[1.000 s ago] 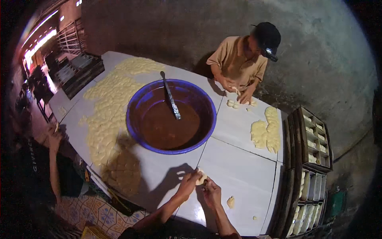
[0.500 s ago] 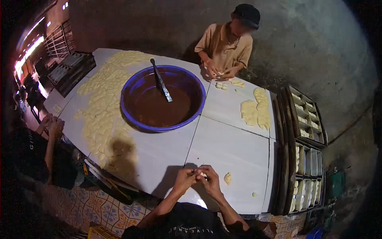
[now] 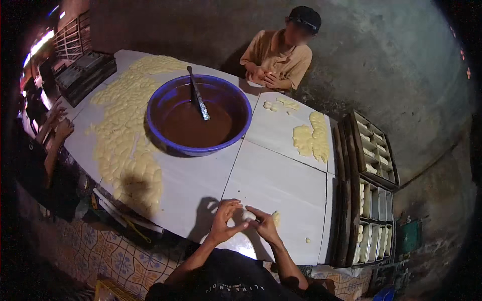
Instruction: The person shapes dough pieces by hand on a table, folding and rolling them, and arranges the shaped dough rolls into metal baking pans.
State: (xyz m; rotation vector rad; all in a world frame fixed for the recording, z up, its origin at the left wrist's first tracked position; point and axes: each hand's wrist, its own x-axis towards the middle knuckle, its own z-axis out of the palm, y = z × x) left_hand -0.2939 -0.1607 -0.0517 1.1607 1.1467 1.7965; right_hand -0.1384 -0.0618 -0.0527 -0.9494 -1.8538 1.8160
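Dough ball point(image 3: 248, 215), more visible now, left fingers point(image 3: 229, 203) spread wider

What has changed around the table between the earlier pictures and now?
The left hand has opened away from the right hand, whose fingers are on the dough ball; that dough looked flatter at first. Across the table, the co-worker's hands have drawn back toward the body. The camera view shifted. Unchanged: blue basin with its spatula, spread dough pieces, stacked trays.
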